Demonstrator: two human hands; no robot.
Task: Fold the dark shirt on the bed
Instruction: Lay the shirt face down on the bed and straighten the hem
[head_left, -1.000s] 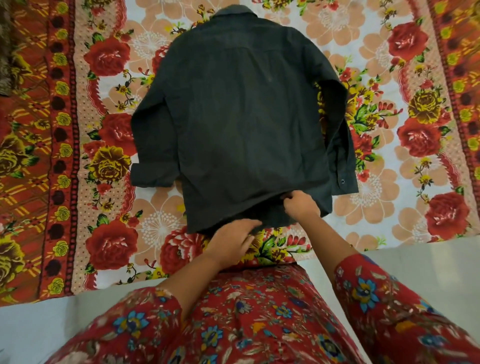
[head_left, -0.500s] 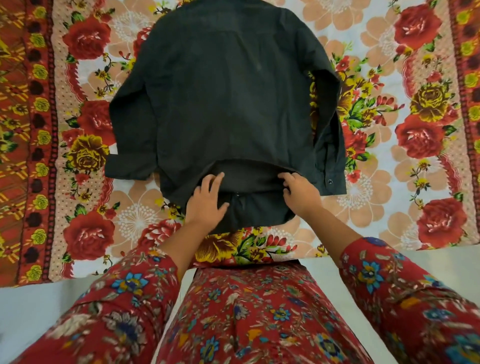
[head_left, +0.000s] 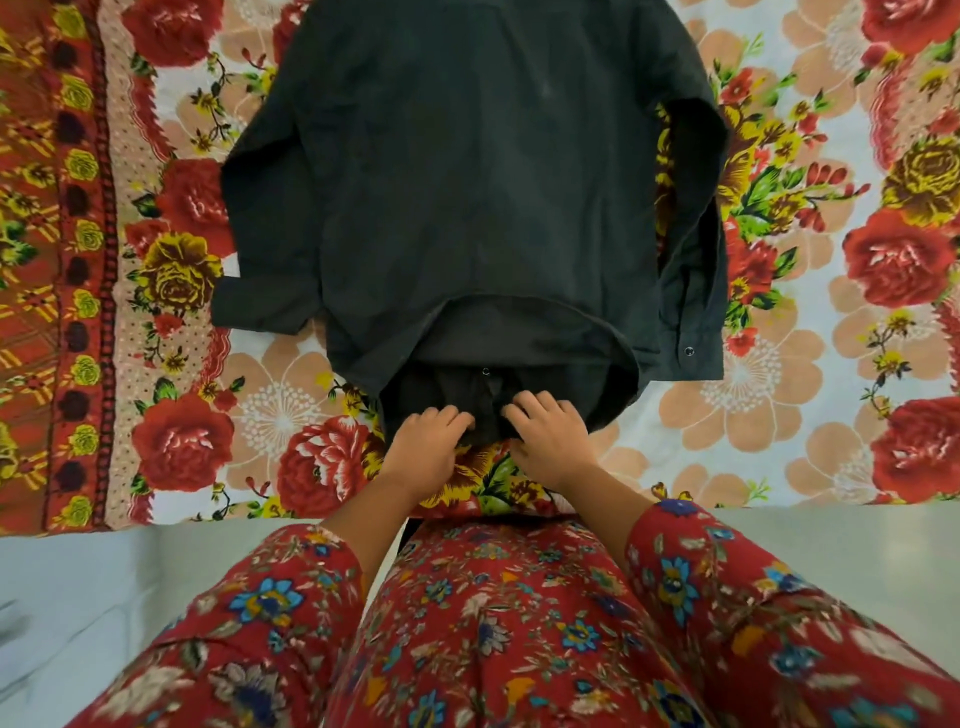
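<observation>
The dark shirt (head_left: 483, 197) lies back side up on the flowered bedsheet (head_left: 810, 374), collar away from me, both sleeves lying along its sides. Its upper layer is pushed back at the near hem, which exposes the buttoned under layer. My left hand (head_left: 423, 452) and my right hand (head_left: 553, 444) sit close together at the middle of that under layer's hem. Each has its fingers curled over the edge and grips the fabric on either side of the button strip.
The bed's near edge (head_left: 156, 525) runs across the view just below my hands, with pale floor (head_left: 104, 597) beyond it. My red flowered clothing (head_left: 493, 623) fills the bottom. The sheet's red patterned border (head_left: 52, 260) runs down the left.
Both hands moved inward and down to the middle of the under layer's hem and took hold of it. The upper layer's hem sits further back, so more of the under layer shows.
</observation>
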